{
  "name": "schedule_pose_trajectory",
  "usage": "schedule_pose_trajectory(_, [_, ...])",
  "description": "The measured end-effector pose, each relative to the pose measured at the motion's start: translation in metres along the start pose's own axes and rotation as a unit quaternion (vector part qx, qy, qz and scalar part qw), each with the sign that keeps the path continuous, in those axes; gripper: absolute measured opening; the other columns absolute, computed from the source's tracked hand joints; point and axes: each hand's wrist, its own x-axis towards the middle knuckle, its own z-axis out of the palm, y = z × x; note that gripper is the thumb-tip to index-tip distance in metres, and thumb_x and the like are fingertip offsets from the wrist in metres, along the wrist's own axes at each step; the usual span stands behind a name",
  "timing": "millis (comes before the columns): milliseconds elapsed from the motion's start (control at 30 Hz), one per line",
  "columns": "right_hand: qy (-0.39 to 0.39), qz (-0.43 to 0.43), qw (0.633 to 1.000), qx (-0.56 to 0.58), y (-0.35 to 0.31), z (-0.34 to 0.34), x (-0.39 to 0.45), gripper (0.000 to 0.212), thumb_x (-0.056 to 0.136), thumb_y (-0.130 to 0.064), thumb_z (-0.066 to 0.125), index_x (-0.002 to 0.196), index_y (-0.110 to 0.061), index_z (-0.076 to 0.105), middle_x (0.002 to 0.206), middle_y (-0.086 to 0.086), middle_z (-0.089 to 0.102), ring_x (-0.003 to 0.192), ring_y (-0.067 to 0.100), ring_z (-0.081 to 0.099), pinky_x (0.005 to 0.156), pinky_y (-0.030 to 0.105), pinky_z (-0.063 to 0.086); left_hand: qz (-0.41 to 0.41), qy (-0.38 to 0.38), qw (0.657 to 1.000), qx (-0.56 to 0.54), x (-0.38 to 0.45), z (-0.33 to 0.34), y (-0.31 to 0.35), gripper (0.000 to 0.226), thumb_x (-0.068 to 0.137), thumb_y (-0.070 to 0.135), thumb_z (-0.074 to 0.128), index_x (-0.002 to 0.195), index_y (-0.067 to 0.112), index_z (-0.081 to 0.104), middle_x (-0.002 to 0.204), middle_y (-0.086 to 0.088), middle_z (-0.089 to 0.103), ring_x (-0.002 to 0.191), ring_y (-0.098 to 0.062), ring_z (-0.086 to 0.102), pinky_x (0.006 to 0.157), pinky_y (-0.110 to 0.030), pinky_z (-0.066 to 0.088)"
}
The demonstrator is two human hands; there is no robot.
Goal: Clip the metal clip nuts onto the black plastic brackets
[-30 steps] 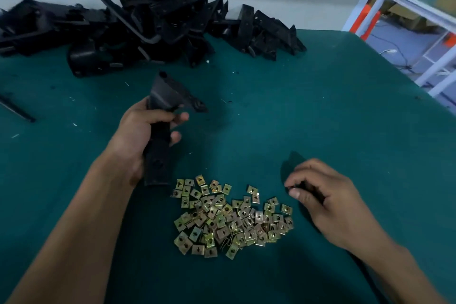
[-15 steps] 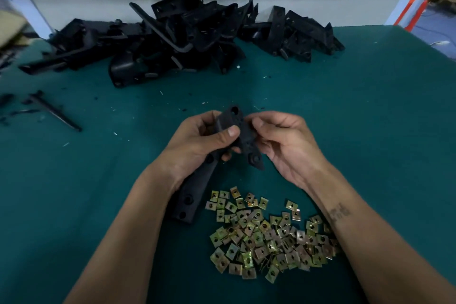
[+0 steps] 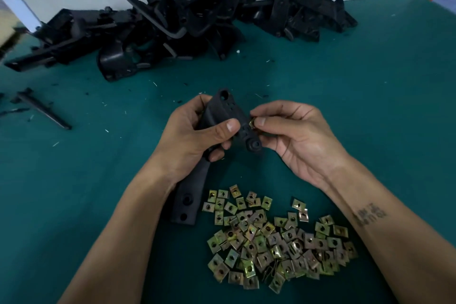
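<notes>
My left hand grips a black plastic bracket around its middle, thumb across the front; its long flat end with two holes hangs down toward me. My right hand pinches a brass-coloured clip nut between thumb and forefinger, pressed against the bracket's right edge just above its rounded lower tab. A loose heap of several clip nuts lies on the green table below my hands.
A large pile of black plastic brackets runs along the back of the table against the white wall. A thin black strip lies at the left. Small plastic shavings are scattered on the mat. The table's right corner is at the far right.
My right hand came up from the table to the bracket, now holding a clip nut at its edge. My left hand turned the bracket and brought it nearer the middle.
</notes>
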Motion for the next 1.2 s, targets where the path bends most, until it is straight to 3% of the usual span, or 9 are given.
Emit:
schedule_pose_trajectory(400, [0.06, 0.016, 0.998, 0.014, 0.003, 0.012, -0.007, 0.017, 0.07, 0.0, 0.074, 0.085, 0.005, 0.068, 0.079, 0.012, 0.075, 0.072, 0.018, 0.071, 0.068, 0.023, 0.059, 0.015, 0.026, 0.999, 0.016, 0.002, 0.0, -0.003, 0.029, 0.08, 0.016, 0.076, 0.091, 0.008, 0.05, 0.072, -0.005, 0.057, 0.053, -0.014, 0.051, 0.042, -0.023, 0.039])
schedule_pose_trajectory(533, [0.016, -0.007, 1.0, 0.0, 0.0, 0.013, -0.011, 0.013, 0.081, -0.009, 0.071, 0.085, 0.003, 0.068, 0.084, 0.012, 0.073, 0.079, 0.019, 0.069, 0.073, 0.028, 0.057, 0.028, 0.019, 0.999, 0.017, 0.0, -0.002, -0.002, 0.028, 0.085, 0.015, 0.075, 0.093, 0.006, 0.05, 0.074, -0.006, 0.057, 0.053, -0.015, 0.049, 0.043, -0.023, 0.04])
schedule_pose_trajectory(633, [-0.061, 0.022, 0.998, 0.015, -0.007, 0.008, -0.013, 0.027, 0.09, -0.023, 0.062, 0.088, 0.001, 0.075, 0.1, 0.017, 0.074, 0.093, 0.025, 0.068, 0.082, 0.03, 0.056, 0.031, 0.018, 0.999, 0.024, 0.0, -0.003, -0.002, 0.025, 0.086, 0.014, 0.073, 0.093, 0.006, 0.05, 0.073, -0.006, 0.057, 0.053, -0.015, 0.049, 0.043, -0.023, 0.04])
schedule_pose_trajectory(733, [-0.124, 0.073, 0.989, 0.031, -0.012, 0.001, -0.016, 0.039, 0.093, -0.031, 0.055, 0.107, -0.001, 0.075, 0.133, 0.025, 0.063, 0.118, 0.035, 0.063, 0.105, 0.041, 0.05, 0.032, 0.042, 0.998, 0.028, 0.0, -0.004, -0.002, 0.023, 0.088, 0.015, 0.068, 0.096, 0.005, 0.049, 0.072, -0.005, 0.057, 0.054, -0.015, 0.048, 0.044, -0.024, 0.04])
schedule_pose_trajectory(800, [-0.151, 0.101, 0.983, 0.028, -0.015, -0.004, -0.019, 0.042, 0.093, -0.034, 0.056, 0.12, -0.006, 0.072, 0.141, 0.021, 0.059, 0.127, 0.04, 0.059, 0.108, 0.046, 0.048, 0.027, 0.056, 0.997, 0.042, 0.001, -0.004, -0.002, 0.025, 0.089, 0.019, 0.069, 0.098, 0.005, 0.05, 0.072, -0.004, 0.056, 0.056, -0.015, 0.046, 0.045, -0.024, 0.04])
schedule_pose_trajectory(900, [-0.087, 0.074, 0.992, -0.046, -0.016, -0.01, -0.024, 0.039, 0.096, -0.022, 0.058, 0.127, 0.0, 0.067, 0.128, 0.021, 0.067, 0.11, 0.036, 0.068, 0.092, 0.034, 0.059, 0.013, 0.041, 0.999, 0.026, 0.0, -0.002, -0.002, 0.021, 0.093, 0.022, 0.065, 0.094, 0.008, 0.049, 0.072, -0.005, 0.055, 0.056, -0.016, 0.045, 0.046, -0.025, 0.039])
schedule_pose_trajectory(967, [-0.021, 0.033, 0.989, -0.145, -0.016, -0.018, -0.032, 0.035, 0.085, -0.015, 0.065, 0.117, -0.002, 0.071, 0.112, 0.021, 0.072, 0.094, 0.029, 0.069, 0.081, 0.028, 0.059, 0.002, 0.031, 0.999, -0.008, -0.001, -0.002, 0.0, 0.021, 0.097, 0.023, 0.06, 0.087, 0.011, 0.046, 0.069, -0.006, 0.053, 0.054, -0.017, 0.046, 0.045, -0.026, 0.037])
schedule_pose_trajectory(1067, [-0.062, 0.004, 0.93, -0.363, -0.019, -0.03, -0.055, 0.022, 0.076, -0.02, 0.074, 0.098, -0.019, 0.079, 0.097, 0.01, 0.071, 0.089, 0.024, 0.065, 0.083, 0.035, 0.054, -0.007, 0.023, 0.999, -0.029, -0.002, -0.003, 0.002, 0.025, 0.099, 0.026, 0.057, 0.083, 0.011, 0.043, 0.066, -0.006, 0.052, 0.053, -0.02, 0.043, 0.044, -0.027, 0.036])
schedule_pose_trajectory(1200, [-0.133, -0.002, 0.841, -0.525, -0.014, -0.026, -0.078, 0.021, 0.077, -0.038, 0.08, 0.097, -0.037, 0.078, 0.096, -0.009, 0.062, 0.084, 0.009, 0.059, 0.069, 0.016, 0.044, -0.015, 0.013, 0.999, -0.031, -0.002, 0.0, 0.004, 0.023, 0.098, 0.025, 0.058, 0.085, 0.01, 0.046, 0.068, -0.006, 0.057, 0.052, -0.02, 0.041, 0.044, -0.026, 0.034])
